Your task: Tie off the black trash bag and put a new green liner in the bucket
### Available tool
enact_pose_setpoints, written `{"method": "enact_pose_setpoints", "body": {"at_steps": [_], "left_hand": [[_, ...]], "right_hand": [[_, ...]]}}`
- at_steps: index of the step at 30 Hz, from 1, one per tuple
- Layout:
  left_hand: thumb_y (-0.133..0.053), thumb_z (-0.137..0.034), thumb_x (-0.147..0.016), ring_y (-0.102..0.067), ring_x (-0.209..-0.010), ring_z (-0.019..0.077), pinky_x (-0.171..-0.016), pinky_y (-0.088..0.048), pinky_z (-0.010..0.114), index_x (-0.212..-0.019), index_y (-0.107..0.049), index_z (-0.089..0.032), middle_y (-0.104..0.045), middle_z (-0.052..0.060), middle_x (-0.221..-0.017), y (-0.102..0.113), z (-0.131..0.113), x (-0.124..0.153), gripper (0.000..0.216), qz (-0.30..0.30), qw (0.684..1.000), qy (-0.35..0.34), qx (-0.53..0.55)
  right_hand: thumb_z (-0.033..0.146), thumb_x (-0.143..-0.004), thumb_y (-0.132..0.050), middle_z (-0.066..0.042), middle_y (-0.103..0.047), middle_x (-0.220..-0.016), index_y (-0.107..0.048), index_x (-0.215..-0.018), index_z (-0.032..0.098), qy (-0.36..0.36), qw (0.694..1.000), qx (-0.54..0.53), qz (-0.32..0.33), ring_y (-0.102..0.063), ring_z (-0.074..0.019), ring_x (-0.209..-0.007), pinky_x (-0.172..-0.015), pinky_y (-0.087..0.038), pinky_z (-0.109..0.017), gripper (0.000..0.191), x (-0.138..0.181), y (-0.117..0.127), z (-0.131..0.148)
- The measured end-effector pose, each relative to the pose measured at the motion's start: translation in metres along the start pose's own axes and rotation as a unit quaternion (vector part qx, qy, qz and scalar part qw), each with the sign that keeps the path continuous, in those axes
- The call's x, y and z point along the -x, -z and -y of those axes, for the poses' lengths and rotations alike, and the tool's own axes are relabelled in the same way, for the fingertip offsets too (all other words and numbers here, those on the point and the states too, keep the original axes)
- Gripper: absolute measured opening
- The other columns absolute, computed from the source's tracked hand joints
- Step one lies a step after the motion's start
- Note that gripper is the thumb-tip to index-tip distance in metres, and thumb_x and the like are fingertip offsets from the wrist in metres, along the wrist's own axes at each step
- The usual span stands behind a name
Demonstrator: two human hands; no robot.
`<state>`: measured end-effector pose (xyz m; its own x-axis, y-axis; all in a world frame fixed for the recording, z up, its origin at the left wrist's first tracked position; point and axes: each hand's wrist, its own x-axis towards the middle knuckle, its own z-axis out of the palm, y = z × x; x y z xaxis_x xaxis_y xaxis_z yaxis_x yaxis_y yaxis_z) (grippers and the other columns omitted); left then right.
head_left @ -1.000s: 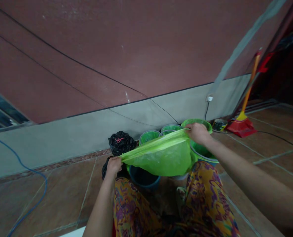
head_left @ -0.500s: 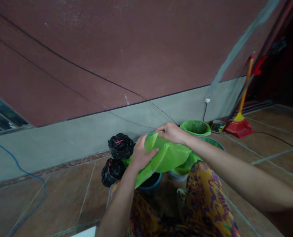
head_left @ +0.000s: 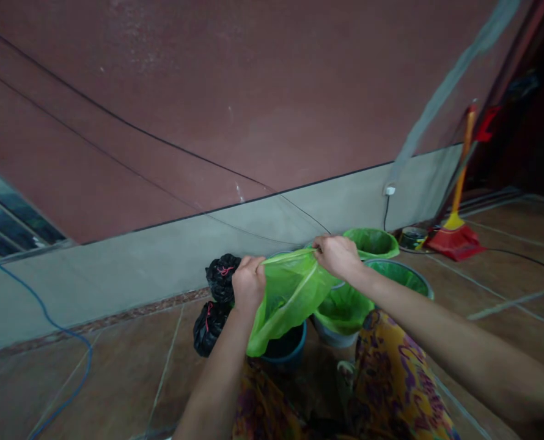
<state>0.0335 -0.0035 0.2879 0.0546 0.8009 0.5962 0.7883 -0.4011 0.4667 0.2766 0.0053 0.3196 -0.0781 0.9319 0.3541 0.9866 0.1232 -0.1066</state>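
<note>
The left hand (head_left: 248, 284) and the right hand (head_left: 338, 256) both pinch the top edge of a green plastic bag (head_left: 286, 296). The bag hangs in the air just above a dark blue bucket (head_left: 286, 349), which stands on the floor (head_left: 116, 366). The bag looks very light, thin and floppy, and maybe a bit slippery. The top edge is the best place to hold it. Its mouth points up and its long side hangs down toward the bucket.
</note>
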Motion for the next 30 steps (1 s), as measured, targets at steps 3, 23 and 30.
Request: {"method": "enact_pose_setpoints", "body": {"at_steps": [3,23,30], "left_hand": [[-0.047,-0.015,-0.090,-0.068,-0.098,0.0226,-0.098,-0.051,0.032,-0.103,-0.079,-0.019,-0.074,0.010,-0.103,0.002,0.009,0.000,0.034,-0.042,0.999,0.016,0.005],[-0.070,-0.029,-0.082,-0.059,-0.121,0.0349,-0.111,-0.039,0.044,-0.127,-0.069,-0.023,-0.068,0.015,-0.126,-0.014,-0.020,0.017,0.045,0.059,0.997,0.041,0.030],[-0.044,-0.013,-0.090,-0.068,-0.106,0.0273,-0.100,-0.049,0.036,-0.117,-0.074,-0.016,-0.076,0.014,-0.111,0.010,0.007,0.015,0.041,0.055,0.996,0.032,-0.063]], "right_hand": [[0.024,-0.092,-0.051,-0.012,-0.076,-0.113,-0.073,-0.105,0.019,-0.039,0.998,0.014,-0.042,-0.073,-0.0264,-0.094,-0.067,-0.046,-0.029,0.026,0.003,-0.004,-0.001],[0.019,-0.098,-0.046,-0.008,-0.074,-0.112,-0.071,-0.113,0.021,0.125,0.988,-0.087,0.013,-0.070,-0.0199,-0.099,-0.080,-0.046,-0.025,0.029,0.014,-0.004,0.041],[0.015,-0.098,-0.042,-0.011,-0.073,-0.107,-0.072,-0.106,0.016,0.090,0.994,-0.059,0.020,-0.069,-0.0196,-0.094,-0.082,-0.046,-0.026,0.031,0.017,-0.034,0.017]]}}
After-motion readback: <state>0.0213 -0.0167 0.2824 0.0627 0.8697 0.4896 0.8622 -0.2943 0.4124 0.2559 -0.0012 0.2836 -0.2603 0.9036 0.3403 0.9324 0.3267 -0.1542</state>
